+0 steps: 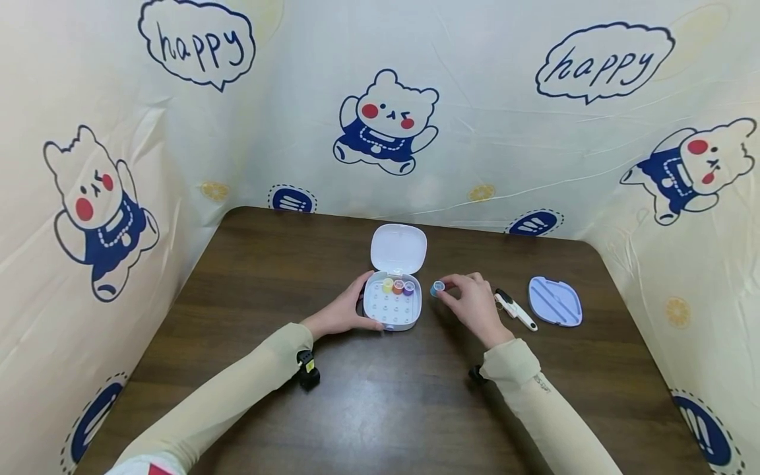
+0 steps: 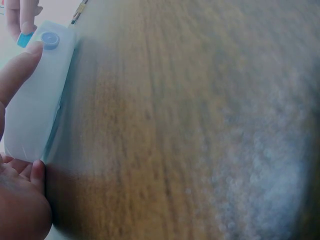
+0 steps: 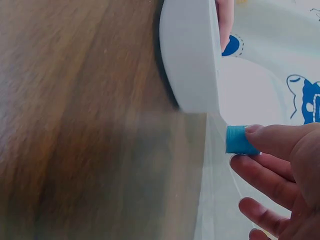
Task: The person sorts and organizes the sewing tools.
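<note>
The left hand (image 1: 347,309) is gripping the left side of a small white box (image 1: 404,325), its thumb lying by the round button (image 2: 50,41) on the front wall and its other fingers reaching round the far side, probably bracing the box because something so light could slide when pressed. The right hand (image 1: 475,305) is pinching a blue spool (image 1: 437,288) between thumb and forefinger, with the other fingers hanging loose below; the small spool is likely calling for just such a fingertip hold. The spool is hovering just beyond the box's right side, not touching it. The box's lid (image 1: 399,249) is leaning back on its hinge, leaving the rows of little pegs (image 1: 396,308) exposed. At the back of these rows, a yellow spool (image 1: 388,285), an orange spool (image 1: 398,287) and a purple spool (image 1: 408,288) are sitting side by side, presumably held in line by the pegs. To the right, a black-and-white tool (image 1: 522,316) is lying near the right wrist, and a lilac tray (image 1: 561,303) with slanting grooves is resting farther out, seemingly set aside to leave working room. Everything is lying on a dark brown wooden surface (image 1: 356,409), whose near part is catching a pale glare. A light cloth (image 1: 499,152) is hanging around the back and sides, showing waving cartoon bears, lemon slices and speech bubbles reading "happy".
</note>
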Demonstrator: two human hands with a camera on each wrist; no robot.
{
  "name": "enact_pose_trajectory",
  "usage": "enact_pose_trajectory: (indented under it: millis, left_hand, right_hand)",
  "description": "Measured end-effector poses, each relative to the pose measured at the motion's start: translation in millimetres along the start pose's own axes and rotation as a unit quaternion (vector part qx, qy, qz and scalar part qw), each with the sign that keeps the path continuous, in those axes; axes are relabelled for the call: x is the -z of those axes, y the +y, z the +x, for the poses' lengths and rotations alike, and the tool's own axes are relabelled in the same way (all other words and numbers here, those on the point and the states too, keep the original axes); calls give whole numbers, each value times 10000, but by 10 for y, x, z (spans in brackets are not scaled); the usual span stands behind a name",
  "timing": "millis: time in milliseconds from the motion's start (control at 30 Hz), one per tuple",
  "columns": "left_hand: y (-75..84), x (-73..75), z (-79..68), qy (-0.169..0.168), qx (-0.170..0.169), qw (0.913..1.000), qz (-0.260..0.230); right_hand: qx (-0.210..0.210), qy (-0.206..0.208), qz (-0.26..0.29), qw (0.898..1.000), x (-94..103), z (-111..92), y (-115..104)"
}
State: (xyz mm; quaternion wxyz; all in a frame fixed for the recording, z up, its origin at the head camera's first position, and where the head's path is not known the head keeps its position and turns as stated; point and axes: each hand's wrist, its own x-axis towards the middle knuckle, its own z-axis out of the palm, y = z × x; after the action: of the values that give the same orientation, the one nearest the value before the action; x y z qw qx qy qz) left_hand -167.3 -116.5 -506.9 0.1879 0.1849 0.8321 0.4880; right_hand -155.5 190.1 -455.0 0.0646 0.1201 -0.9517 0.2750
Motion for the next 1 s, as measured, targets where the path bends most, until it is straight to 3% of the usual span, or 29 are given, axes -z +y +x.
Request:
enact_pose_trajectory:
  millis: [1000]
  left_hand:
    - [-33, -4, 15, 5, -69, 10000, -43]
  right_hand:
    - [306, -304, -60, 9991, -218, 221, -354]
